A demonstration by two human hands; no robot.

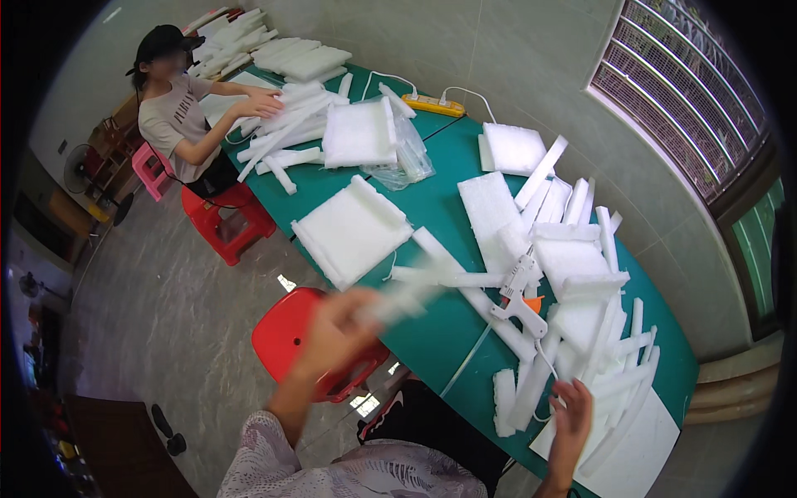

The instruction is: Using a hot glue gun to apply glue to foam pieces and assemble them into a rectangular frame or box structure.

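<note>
My left hand (336,328), smeared by motion, is closed around a white foam strip (408,297) at the near edge of the green table. Lower right, my right hand (571,415) has its fingers apart and slightly bent, with nothing in it. Close beside that hand runs the cord of a white glue gun (521,299) with an orange part, lying on foam strips. A square white foam panel (349,231) with a raised edge rests beyond my left hand. White foam pieces (577,253) are heaped on the right side of the table.
Across the table's far end, a co-worker (178,124) in a black cap handles foam strips (290,116). A yellow power strip (433,104) lies by the wall. Red stools (286,332) stand along the table's left side. A barred window (685,91) is at upper right.
</note>
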